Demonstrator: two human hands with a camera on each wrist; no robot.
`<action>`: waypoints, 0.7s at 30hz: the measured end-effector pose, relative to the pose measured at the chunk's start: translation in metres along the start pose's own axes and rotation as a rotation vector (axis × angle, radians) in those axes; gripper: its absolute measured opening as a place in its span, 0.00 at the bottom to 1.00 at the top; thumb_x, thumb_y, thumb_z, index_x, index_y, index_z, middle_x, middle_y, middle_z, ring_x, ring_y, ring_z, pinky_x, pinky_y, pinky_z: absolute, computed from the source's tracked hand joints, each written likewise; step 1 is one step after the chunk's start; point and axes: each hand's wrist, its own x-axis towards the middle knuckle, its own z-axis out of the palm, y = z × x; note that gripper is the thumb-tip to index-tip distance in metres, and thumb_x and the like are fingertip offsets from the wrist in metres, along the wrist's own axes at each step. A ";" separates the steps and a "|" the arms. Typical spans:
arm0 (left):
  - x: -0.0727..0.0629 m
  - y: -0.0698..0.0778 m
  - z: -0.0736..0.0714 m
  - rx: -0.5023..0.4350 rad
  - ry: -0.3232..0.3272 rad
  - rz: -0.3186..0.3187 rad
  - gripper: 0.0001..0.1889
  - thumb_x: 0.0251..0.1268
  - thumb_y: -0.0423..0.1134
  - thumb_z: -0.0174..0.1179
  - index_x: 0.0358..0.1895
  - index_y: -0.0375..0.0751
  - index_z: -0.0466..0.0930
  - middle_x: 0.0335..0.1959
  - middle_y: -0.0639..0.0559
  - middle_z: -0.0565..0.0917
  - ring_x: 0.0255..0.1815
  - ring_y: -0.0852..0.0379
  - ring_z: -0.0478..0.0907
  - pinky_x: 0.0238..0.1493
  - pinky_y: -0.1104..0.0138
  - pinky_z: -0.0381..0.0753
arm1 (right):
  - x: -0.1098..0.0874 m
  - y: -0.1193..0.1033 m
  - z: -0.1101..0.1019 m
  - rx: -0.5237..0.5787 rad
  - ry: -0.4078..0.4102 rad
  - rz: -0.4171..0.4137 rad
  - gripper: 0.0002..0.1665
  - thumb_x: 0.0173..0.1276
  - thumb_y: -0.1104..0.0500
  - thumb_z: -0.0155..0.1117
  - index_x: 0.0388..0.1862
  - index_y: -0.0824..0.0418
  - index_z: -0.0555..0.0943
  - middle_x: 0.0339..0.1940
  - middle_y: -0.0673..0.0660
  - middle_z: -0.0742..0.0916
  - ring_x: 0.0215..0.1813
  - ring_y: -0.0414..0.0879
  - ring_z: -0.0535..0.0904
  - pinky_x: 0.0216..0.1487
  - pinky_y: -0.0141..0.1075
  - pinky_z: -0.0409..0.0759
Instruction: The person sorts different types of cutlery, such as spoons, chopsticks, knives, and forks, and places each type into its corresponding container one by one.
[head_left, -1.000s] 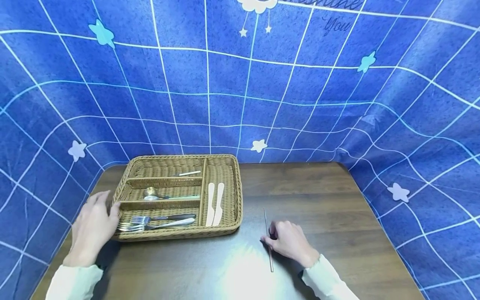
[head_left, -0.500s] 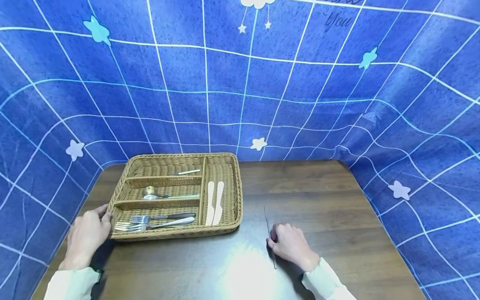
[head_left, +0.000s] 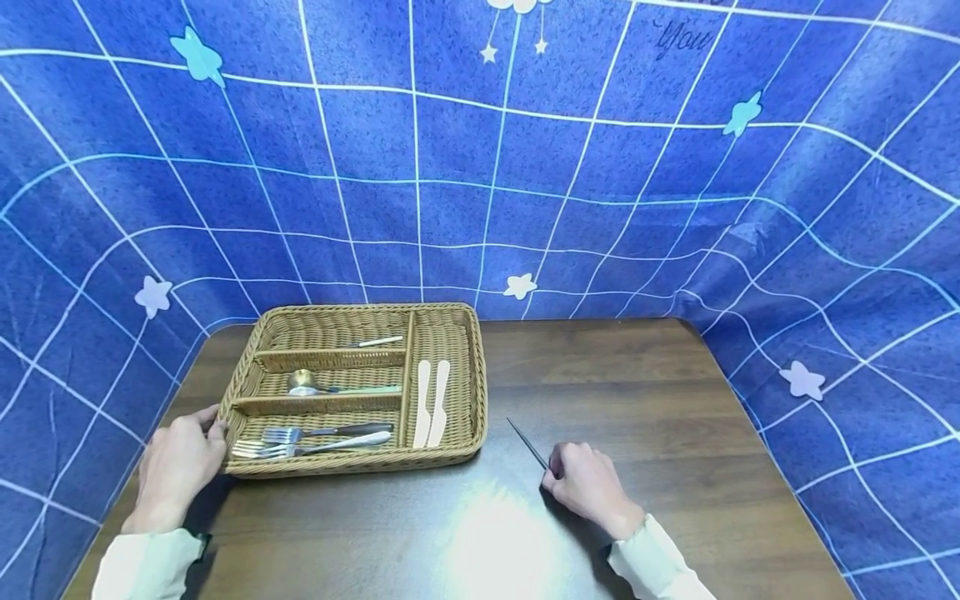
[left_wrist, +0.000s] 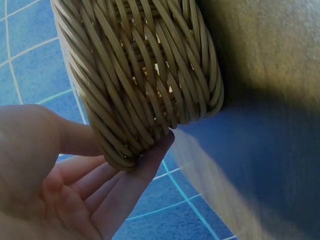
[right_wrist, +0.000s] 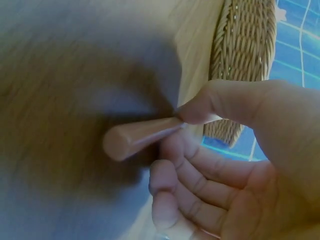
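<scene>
My left hand (head_left: 180, 471) grips the left end of the wicker cutlery basket (head_left: 352, 467). In the left wrist view, the thumb lies on one side of the basket's rim (left_wrist: 107, 100) and the fingers on the other. To the right of the basket, my right hand (head_left: 588, 483) pinches a thin tapered chopstick (head_left: 527, 443) between thumb and fingers. Its narrow tip points away and to the left in the head view. The right wrist view shows the chopstick's blunt, pinkish thick end (right_wrist: 145, 136) sticking out of the pinch over the table.
Dividers split the basket. Forks (head_left: 352, 430) lie in the front compartment, spoons (head_left: 302, 381) in the middle one, and a slim utensil (head_left: 378, 342) in the back one. Two pale knives (head_left: 423, 404) fill part of the right section. A blue curtain (head_left: 450, 208) encloses the wooden table (head_left: 600, 367).
My left hand has come down from over the basket's left edge and now grips its end. In my right hand, the chopstick has turned, its tip swinging to the left.
</scene>
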 end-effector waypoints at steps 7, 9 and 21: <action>-0.002 0.000 0.001 -0.010 0.009 0.017 0.20 0.78 0.36 0.55 0.64 0.29 0.82 0.56 0.17 0.80 0.50 0.11 0.77 0.31 0.35 0.75 | 0.011 0.011 -0.018 0.010 0.020 0.022 0.14 0.59 0.61 0.73 0.21 0.48 0.78 0.13 0.39 0.75 0.18 0.38 0.72 0.24 0.44 0.79; -0.003 -0.001 0.001 -0.011 0.007 0.015 0.20 0.78 0.36 0.54 0.65 0.29 0.82 0.56 0.17 0.80 0.50 0.11 0.77 0.31 0.35 0.75 | 0.019 0.012 -0.025 0.007 0.043 0.008 0.13 0.59 0.61 0.72 0.21 0.48 0.78 0.15 0.40 0.76 0.21 0.39 0.73 0.24 0.44 0.78; -0.003 -0.003 0.002 -0.019 0.004 0.004 0.20 0.79 0.37 0.55 0.65 0.30 0.83 0.56 0.17 0.80 0.49 0.11 0.78 0.31 0.35 0.75 | 0.097 -0.022 -0.065 0.048 0.137 -0.245 0.05 0.63 0.59 0.74 0.32 0.52 0.84 0.24 0.42 0.86 0.25 0.35 0.78 0.27 0.41 0.82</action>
